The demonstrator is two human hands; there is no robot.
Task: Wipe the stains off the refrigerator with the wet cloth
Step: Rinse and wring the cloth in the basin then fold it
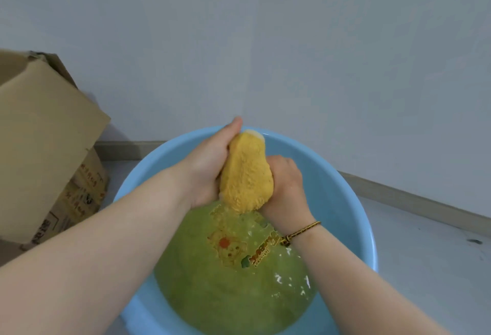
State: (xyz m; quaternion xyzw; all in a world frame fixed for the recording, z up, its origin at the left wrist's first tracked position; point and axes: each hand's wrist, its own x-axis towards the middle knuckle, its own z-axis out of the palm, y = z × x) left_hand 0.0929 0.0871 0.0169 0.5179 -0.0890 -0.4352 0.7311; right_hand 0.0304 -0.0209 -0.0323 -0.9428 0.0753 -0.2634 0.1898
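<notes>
**A:** Two hands on one cloth?

**B:** Yes. The left hand [210,167] is curled round the left side of the yellow cloth [245,175], with its thumb stretched up toward the far end. The right hand [285,183] clenches the cloth's lower right side. A braided bracelet [303,231] sits on that wrist.

**A:** How does the cloth look?

**B:** It is bunched into one thick, fuzzy roll with a pale edge showing at its far tip. It is held between the two fists, over the basin [337,183].

**A:** Does it touch the water?

**B:** I cannot tell. Its near tip hangs right at the water's edge, and the surface below it is broken and rippled.

**A:** What is in the basin?

**B:** It is a round, light blue basin holding greenish water [212,297] that covers the bottom and leaves the far wall bare. A cartoon print [229,247] with some lettering shows through the water, and bright glints lie near the right forearm.

**A:** And around it?

**B:** The basin stands on a pale floor [425,268], close to a plain wall [265,42] with a baseboard [414,200]. A cardboard box [47,135] stands just left of the basin with a flap raised. Its printed side faces the basin, and what is inside is hidden.
</notes>
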